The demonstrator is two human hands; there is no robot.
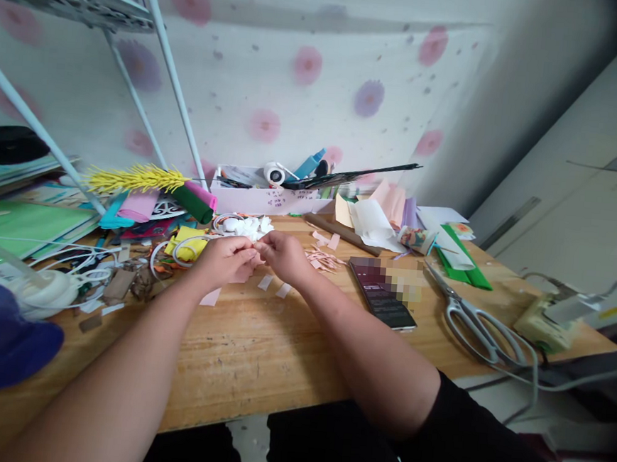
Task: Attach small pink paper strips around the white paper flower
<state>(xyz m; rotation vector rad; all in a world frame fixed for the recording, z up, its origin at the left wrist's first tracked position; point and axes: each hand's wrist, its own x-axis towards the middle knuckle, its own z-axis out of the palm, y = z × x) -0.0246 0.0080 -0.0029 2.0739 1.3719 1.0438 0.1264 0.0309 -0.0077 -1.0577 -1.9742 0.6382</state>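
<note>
Both hands meet above the back middle of the wooden table, fingertips pinched together. My left hand (226, 259) is closed, and so is my right hand (284, 256); what lies between the fingertips is too small to make out. Pink paper (242, 274) shows just beneath the hands. Small pale paper pieces (265, 282) lie on the table below them, and a larger pale pink piece (210, 296) is by my left wrist. To the right of my right hand is a pile of thin pink twisted strips (325, 260). White crumpled bits (247, 226) sit behind my left hand.
A phone (382, 294) and large scissors (480, 326) lie on the right. Rolled paper and a brown roll (342, 233) are at the back, beside a white box (273, 201). Cables, scraps and a yellow spiky stem (136, 178) crowd the left, near a blue object (4, 335).
</note>
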